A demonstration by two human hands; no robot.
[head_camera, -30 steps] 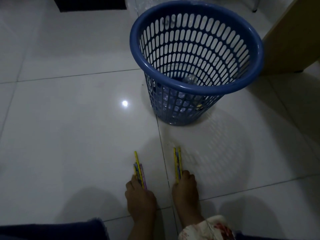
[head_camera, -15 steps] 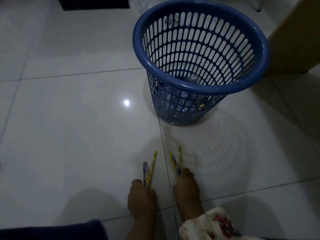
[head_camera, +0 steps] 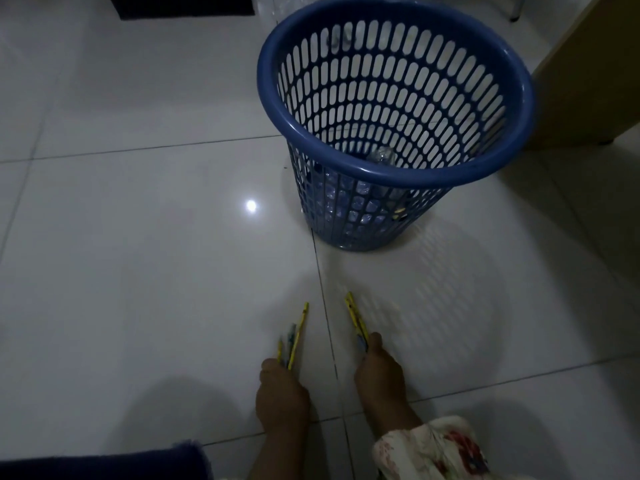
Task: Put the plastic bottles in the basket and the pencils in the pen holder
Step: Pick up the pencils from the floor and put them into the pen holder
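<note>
bottles look binned, pencils gathered but no holder in sight

the white tiled floor (head_camera: 138, 271) fills most of the view and no loose bottle lies on any part of it that shows. the blue basket (head_camera: 394, 174) stands upright ahead and to the right, and through its slotted wall clear plastic bottles (head_camera: 381, 157) can be made out low inside. so the bottle half of the task looks done, as far as this view reaches.

the pencil half is under way. nearer the camera, the left hand (head_camera: 282, 396) is curled shut around a small bunch of yellow and blue pencils (head_camera: 294, 337), whose ends fan forward just above the floor. just beside it, across a tile seam, the right hand (head_camera: 379, 375) is closed on a second bunch (head_camera: 356, 320), with a floral sleeve (head_camera: 429, 448) at the wrist. the exact number in each bunch is too small and dim to tell.

what is left is dropping both bunches into the pen holder, which is not visible anywhere here.
</note>
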